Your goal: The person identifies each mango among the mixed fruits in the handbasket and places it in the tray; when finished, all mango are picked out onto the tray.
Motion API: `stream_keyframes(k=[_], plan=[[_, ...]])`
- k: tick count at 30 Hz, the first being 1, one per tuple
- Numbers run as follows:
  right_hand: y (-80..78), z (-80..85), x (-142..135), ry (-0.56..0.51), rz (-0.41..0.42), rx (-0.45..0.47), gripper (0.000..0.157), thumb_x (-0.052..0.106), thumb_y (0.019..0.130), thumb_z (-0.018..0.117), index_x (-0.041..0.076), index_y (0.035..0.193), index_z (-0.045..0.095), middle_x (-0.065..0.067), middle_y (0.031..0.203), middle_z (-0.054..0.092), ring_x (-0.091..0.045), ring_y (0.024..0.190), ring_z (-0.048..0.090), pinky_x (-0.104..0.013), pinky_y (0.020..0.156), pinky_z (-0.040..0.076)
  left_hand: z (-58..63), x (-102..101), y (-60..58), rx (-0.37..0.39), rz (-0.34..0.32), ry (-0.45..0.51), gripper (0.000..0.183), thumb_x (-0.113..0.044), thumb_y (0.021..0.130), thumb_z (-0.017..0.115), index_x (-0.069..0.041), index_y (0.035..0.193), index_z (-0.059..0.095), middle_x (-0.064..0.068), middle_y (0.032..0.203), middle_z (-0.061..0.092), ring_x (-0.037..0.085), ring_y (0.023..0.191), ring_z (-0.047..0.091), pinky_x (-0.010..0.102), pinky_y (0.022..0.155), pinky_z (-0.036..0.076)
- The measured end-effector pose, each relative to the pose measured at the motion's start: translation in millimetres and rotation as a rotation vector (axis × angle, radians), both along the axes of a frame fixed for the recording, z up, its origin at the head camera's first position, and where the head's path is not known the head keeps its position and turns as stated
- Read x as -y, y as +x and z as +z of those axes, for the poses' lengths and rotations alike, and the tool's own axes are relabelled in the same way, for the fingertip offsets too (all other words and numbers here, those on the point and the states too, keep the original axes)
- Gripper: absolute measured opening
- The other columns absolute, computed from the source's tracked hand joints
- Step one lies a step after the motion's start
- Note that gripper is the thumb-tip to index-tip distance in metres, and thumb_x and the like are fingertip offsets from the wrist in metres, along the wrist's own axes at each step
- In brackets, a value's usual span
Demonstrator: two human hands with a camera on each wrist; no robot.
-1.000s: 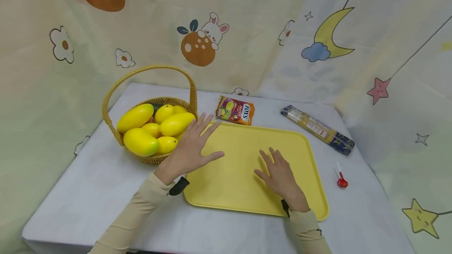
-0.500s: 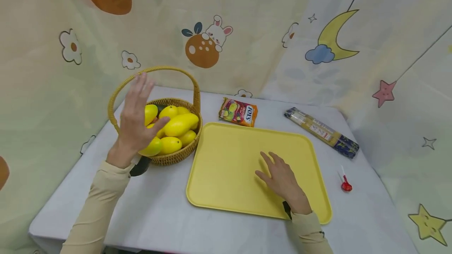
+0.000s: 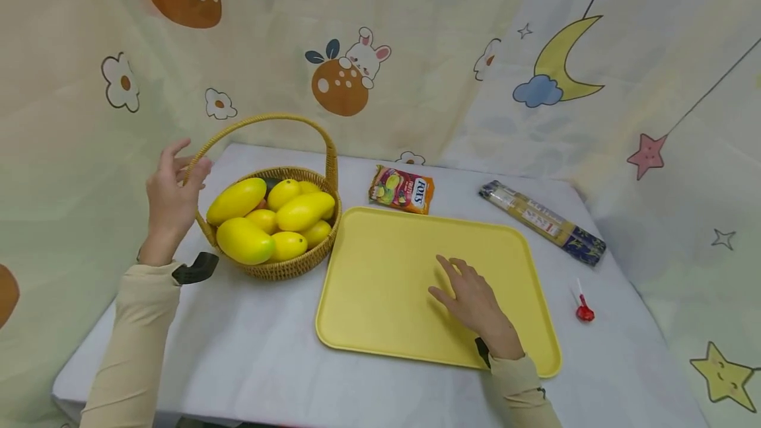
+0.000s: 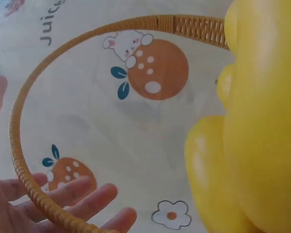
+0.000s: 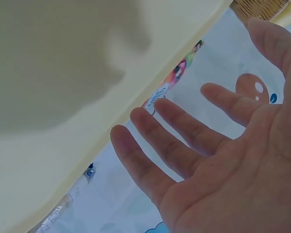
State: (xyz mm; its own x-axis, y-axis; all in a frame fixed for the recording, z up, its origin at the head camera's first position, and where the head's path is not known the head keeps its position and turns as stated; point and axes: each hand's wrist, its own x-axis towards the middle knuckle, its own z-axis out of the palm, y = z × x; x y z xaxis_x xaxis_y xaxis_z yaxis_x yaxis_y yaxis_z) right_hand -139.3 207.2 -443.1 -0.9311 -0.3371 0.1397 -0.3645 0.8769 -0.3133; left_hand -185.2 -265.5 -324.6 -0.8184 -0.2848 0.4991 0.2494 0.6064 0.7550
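My left hand (image 3: 169,200) is at the left side of the wicker basket's arched handle (image 3: 267,117). In the left wrist view, its loosely bent fingers (image 4: 68,191) reach past the handle without closing round it. Yellow mango-like fruits (image 3: 245,241) and lemon-like ones (image 3: 288,246) fill the basket (image 3: 282,271), with something dark green partly hidden behind them. My right hand (image 3: 475,302) hovers over the yellow tray (image 3: 380,283), palm down, casting a shadow on it. Its fingers are spread and hold nothing, as the right wrist view also shows.
Behind the tray lies a FOX'S candy bag (image 3: 401,189). A long packet with dark blue ends (image 3: 542,222) lies at the back right, and a red lollipop (image 3: 585,312) right of the tray. A printed curtain (image 3: 428,98) hangs behind the white-covered table (image 3: 255,362).
My left hand has moved left from the tray's edge, across the front of the fruit, to the basket handle. My right hand has stayed over the tray. The view has shifted slightly.
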Motion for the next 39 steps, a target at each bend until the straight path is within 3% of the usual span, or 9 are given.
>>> stream_keyframes(k=[3, 6, 9, 14, 19, 22, 27, 35, 39], plan=[[-1.5, 1.2, 0.4, -0.005, 0.010, 0.001, 0.065, 0.036, 0.091, 0.066, 0.009, 0.144, 0.041, -0.023, 0.133, 0.050, -0.040, 0.116, 0.053, -0.057, 0.089, 0.044, -5.9, 7.4, -1.5, 0.028, -0.084, 0.089, 0.049, -0.034, 0.100, 0.050, -0.005, 0.138, 0.044, -0.021, 0.090, 0.067, -0.012, 0.072, 0.061, 0.008, 0.067, 0.049], [-4.0, 3.7, 1.6, -0.001, 0.022, 0.008, 0.066, 0.037, 0.091, 0.065, 0.009, 0.145, 0.040, -0.023, 0.133, 0.050, -0.040, 0.114, 0.054, -0.057, 0.090, 0.044, -8.4, 11.6, -2.0, 0.042, -0.161, 0.128, 0.044, -0.032, 0.101, 0.048, -0.001, 0.134, 0.049, -0.030, 0.082, 0.064, -0.008, 0.072, 0.065, 0.010, 0.067, 0.051], [-8.9, 8.8, 6.0, 0.005, 0.042, 0.026, 0.067, 0.038, 0.091, 0.064, 0.009, 0.146, 0.039, -0.023, 0.134, 0.049, -0.040, 0.113, 0.055, -0.057, 0.091, 0.044, -9.3, 13.7, -2.4, 0.060, -0.178, 0.132, 0.039, -0.031, 0.101, 0.049, -0.003, 0.125, 0.057, -0.028, 0.079, 0.066, -0.006, 0.072, 0.066, 0.011, 0.068, 0.051], [-25.2, 28.4, 24.0, 0.026, 0.096, 0.025, 0.068, 0.039, 0.092, 0.063, 0.010, 0.147, 0.037, -0.024, 0.133, 0.051, -0.039, 0.108, 0.058, -0.057, 0.091, 0.045, -10.8, 16.6, -4.0, 0.066, -0.140, 0.133, 0.032, -0.031, 0.097, 0.057, -0.005, 0.113, 0.068, -0.027, 0.076, 0.067, -0.004, 0.069, 0.067, 0.011, 0.065, 0.051], [-50.6, 53.9, 53.5, 0.066, 0.189, -0.031, 0.067, 0.040, 0.093, 0.062, 0.008, 0.147, 0.037, -0.024, 0.132, 0.052, -0.039, 0.106, 0.060, -0.055, 0.091, 0.045, -11.6, 18.2, -6.5, 0.071, -0.094, 0.180, 0.035, -0.033, 0.094, 0.061, -0.001, 0.104, 0.071, -0.024, 0.073, 0.068, -0.001, 0.066, 0.068, 0.013, 0.062, 0.052], [-65.3, 65.4, 74.4, 0.084, 0.245, -0.026, 0.067, 0.041, 0.093, 0.061, 0.009, 0.147, 0.037, -0.022, 0.135, 0.051, -0.038, 0.113, 0.057, -0.054, 0.095, 0.044, -11.3, 17.5, -6.9, 0.105, -0.074, 0.212, 0.040, -0.036, 0.094, 0.060, 0.001, 0.103, 0.070, -0.022, 0.071, 0.068, -0.001, 0.067, 0.068, 0.014, 0.063, 0.052], [-85.8, 70.2, 109.6, 0.120, 0.323, -0.024, 0.066, 0.043, 0.094, 0.060, 0.011, 0.147, 0.038, -0.019, 0.139, 0.048, -0.035, 0.124, 0.050, -0.050, 0.101, 0.042, -9.8, 15.8, -5.0, 0.145, -0.063, 0.216, 0.046, -0.040, 0.094, 0.059, 0.003, 0.105, 0.069, -0.021, 0.070, 0.068, -0.001, 0.069, 0.067, 0.014, 0.064, 0.051], [-109.8, 78.1, 174.7, 0.146, 0.489, -0.057, 0.065, 0.040, 0.092, 0.064, 0.014, 0.146, 0.040, -0.018, 0.146, 0.040, -0.033, 0.135, 0.039, -0.050, 0.108, 0.034, -9.6, 16.4, -0.7, 0.207, -0.029, 0.249, 0.035, -0.045, 0.092, 0.059, -0.014, 0.100, 0.074, -0.021, 0.069, 0.068, -0.001, 0.072, 0.065, 0.013, 0.067, 0.049], [-119.6, 81.1, 200.9, 0.187, 0.529, -0.107, 0.064, 0.039, 0.090, 0.067, 0.017, 0.145, 0.042, -0.015, 0.147, 0.039, -0.031, 0.136, 0.037, -0.049, 0.109, 0.034, -9.5, 15.5, -1.9, 0.207, -0.029, 0.255, 0.035, -0.046, 0.092, 0.060, -0.015, 0.101, 0.074, -0.020, 0.069, 0.068, 0.000, 0.073, 0.065, 0.013, 0.068, 0.050]])
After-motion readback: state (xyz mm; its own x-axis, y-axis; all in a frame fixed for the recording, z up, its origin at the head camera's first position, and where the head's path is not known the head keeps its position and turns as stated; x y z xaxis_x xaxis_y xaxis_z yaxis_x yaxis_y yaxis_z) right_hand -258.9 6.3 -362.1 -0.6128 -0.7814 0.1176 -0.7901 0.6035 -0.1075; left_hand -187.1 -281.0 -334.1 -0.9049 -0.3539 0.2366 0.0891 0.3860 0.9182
